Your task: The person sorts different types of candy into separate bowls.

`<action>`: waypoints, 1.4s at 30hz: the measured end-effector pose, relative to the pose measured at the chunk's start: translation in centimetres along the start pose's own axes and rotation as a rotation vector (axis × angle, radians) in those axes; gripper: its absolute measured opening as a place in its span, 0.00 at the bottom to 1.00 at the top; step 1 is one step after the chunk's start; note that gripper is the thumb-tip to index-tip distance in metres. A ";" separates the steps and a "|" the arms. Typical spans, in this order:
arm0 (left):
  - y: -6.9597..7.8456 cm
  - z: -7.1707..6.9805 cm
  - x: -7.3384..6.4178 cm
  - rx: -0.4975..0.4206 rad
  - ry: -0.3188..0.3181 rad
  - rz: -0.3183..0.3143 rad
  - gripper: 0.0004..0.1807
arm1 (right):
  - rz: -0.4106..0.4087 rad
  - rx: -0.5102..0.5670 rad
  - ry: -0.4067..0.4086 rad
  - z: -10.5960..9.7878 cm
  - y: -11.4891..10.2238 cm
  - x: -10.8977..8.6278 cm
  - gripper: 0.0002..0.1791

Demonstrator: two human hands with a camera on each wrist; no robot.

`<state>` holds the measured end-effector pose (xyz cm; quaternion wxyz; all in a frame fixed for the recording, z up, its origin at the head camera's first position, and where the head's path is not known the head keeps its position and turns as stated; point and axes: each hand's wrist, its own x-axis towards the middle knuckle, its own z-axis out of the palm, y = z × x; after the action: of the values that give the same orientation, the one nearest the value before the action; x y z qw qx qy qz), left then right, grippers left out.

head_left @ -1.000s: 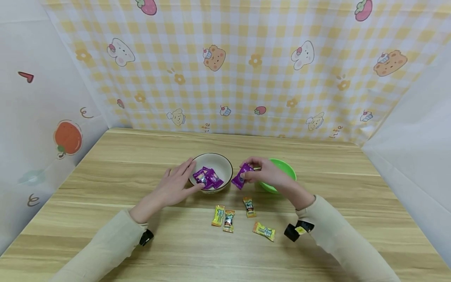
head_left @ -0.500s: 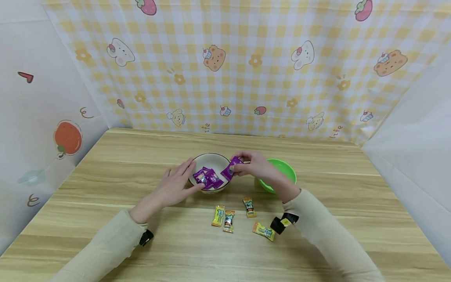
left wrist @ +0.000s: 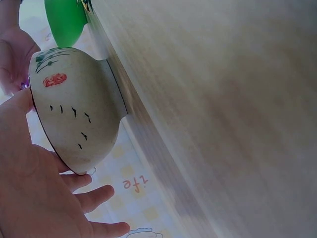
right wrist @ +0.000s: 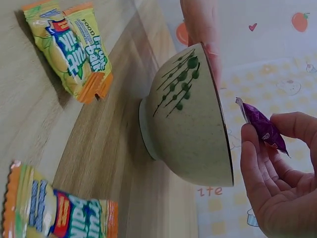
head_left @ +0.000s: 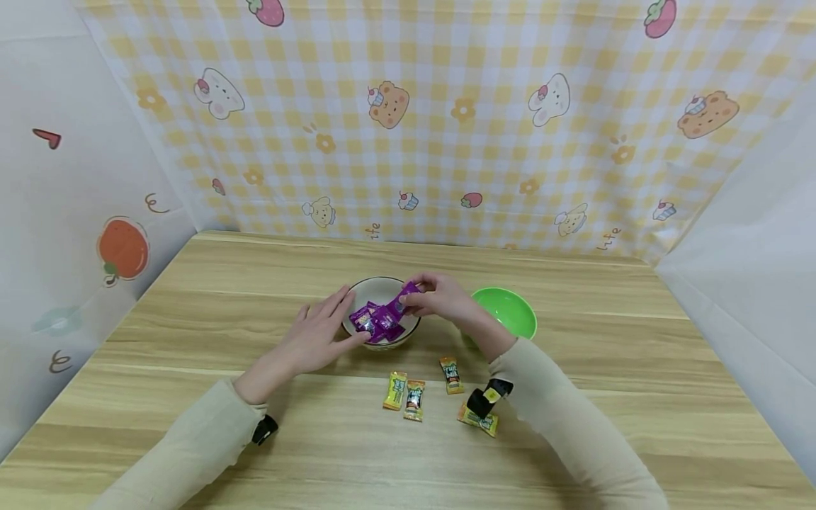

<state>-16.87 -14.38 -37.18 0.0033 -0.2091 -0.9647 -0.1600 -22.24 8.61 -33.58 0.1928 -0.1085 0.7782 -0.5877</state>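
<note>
My right hand (head_left: 440, 297) pinches a purple wrapped candy (right wrist: 261, 126) between thumb and fingers, over the right side of a cream bowl (head_left: 400, 297) with a dark rim. Inside the bowl, several purple candies (head_left: 366, 320) lie piled toward the near left. My left hand (head_left: 310, 336) rests at the bowl's left rim, thumb across the near edge and fingertips at the far-left side. The left wrist view shows its fingers (left wrist: 94, 199) spread and mostly straight along the bowl.
To the right stands a green bowl (head_left: 519, 312), partly behind my right wrist. Several yellow-and-orange candies lie on the wooden table (head_left: 319, 446) in front: a pair (head_left: 395, 391) near the middle, one (head_left: 451, 375) farther right, and one (head_left: 487, 423) partly covered by the right wrist camera.
My right hand has moved left with the purple candy, from beside the green bowl to over the cream bowl. The left hand has stayed at the rim.
</note>
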 end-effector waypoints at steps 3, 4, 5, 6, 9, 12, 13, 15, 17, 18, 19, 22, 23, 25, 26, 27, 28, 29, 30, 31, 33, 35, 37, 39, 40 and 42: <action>0.0 0.0 0.0 0.002 -0.002 -0.001 0.46 | -0.005 0.034 -0.002 0.3 -0.1 0.2 0.16; 0.0 0.0 0.0 0.002 -0.003 -0.002 0.46 | -0.009 0.047 -0.009 0.4 -0.1 0.3 0.16; 0.1 0.0 0.0 0.001 -0.004 -0.003 0.46 | -0.017 0.051 -0.019 0.4 -0.1 0.3 0.16; 0.1 0.0 0.0 0.000 -0.005 -0.003 0.46 | -0.021 0.054 -0.028 0.5 -0.1 0.3 0.16; 0.1 0.0 0.0 -0.001 -0.005 -0.005 0.46 | -0.034 0.055 -0.059 0.5 -0.1 0.3 0.17; 0.0 0.0 0.0 -0.004 -0.005 -0.008 0.47 | -0.045 0.053 -0.067 0.4 0.0 0.2 0.19; 0.0 0.0 0.0 -0.004 -0.004 -0.008 0.47 | -0.051 0.052 -0.067 0.3 0.0 0.1 0.19; 0.0 0.0 0.0 -0.006 -0.003 -0.008 0.47 | -0.067 0.041 -0.063 0.1 -0.1 -0.1 0.18; 0.0 0.0 0.0 -0.007 -0.002 -0.009 0.47 | -0.086 0.004 -0.060 0.0 -0.8 -0.8 0.18; 0.0 0.0 0.0 -0.008 -0.002 -0.008 0.47 | -0.106 -0.014 -0.058 -0.2 -0.8 -0.9 0.18; 0.0 0.0 0.0 -0.005 0.000 -0.008 0.47 | -0.127 -0.030 -0.055 -0.4 -0.9 -1.1 0.17; 0.0 0.1 0.0 -0.002 0.002 -0.008 0.47 | -0.229 -0.154 -0.022 -1.0 -0.8 -1.7 0.16; 0.0 0.1 0.0 -0.001 0.003 -0.008 0.47 | -0.277 -0.190 -0.013 -1.2 -0.4 -1.7 0.16; 0.0 0.1 0.0 0.000 0.002 -0.007 0.47 | -0.373 -0.276 0.013 -1.8 0.1 -1.9 0.14; 0.1 0.1 0.0 -0.001 0.000 -0.006 0.47 | -0.421 -0.325 0.026 -2.0 0.2 -2.2 0.13; 0.1 0.1 0.0 0.000 0.001 -0.005 0.47 | -0.466 -0.355 0.031 -2.3 0.3 -2.4 0.12; 0.1 0.0 0.0 0.000 0.001 -0.004 0.47 | -0.512 -0.378 0.032 -2.6 0.5 -2.6 0.12; 0.1 0.0 0.0 0.001 0.001 -0.003 0.47 | -0.555 -0.406 0.033 -3.0 0.6 -2.8 0.12; 0.1 0.0 0.0 0.001 0.000 -0.002 0.47 | -0.594 -0.430 0.036 -3.3 0.8 -3.0 0.11; 0.1 0.0 0.0 0.001 0.000 -0.002 0.47 | -0.636 -0.459 0.039 -3.7 1.0 -3.2 0.11; 0.1 0.0 0.0 0.004 0.002 -0.001 0.47 | -0.707 -0.529 0.043 -4.5 1.4 -3.7 0.12; 0.1 0.0 0.0 0.004 0.002 -0.001 0.47 | -0.786 -0.629 0.061 -5.3 1.9 -4.0 0.14; 0.1 0.0 -0.1 0.004 0.001 -0.003 0.47 | -0.863 -0.731 0.083 -6.2 2.4 -4.3 0.16; 0.1 0.1 0.0 0.002 0.001 -0.003 0.47 | -0.919 -0.816 0.110 -7.1 2.9 -4.6 0.18; 0.1 0.1 0.0 0.000 0.001 -0.004 0.47 | -0.934 -0.844 0.119 -7.5 3.2 -4.7 0.19; 0.1 0.1 -0.1 -0.003 0.000 -0.005 0.47 | -0.935 -0.870 0.128 -8.3 3.5 -5.1 0.21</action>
<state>-16.77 -14.27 -37.22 0.0028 -0.2067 -0.9650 -0.1615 -20.98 18.87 -34.14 -0.1924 -0.4693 0.8261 -0.2456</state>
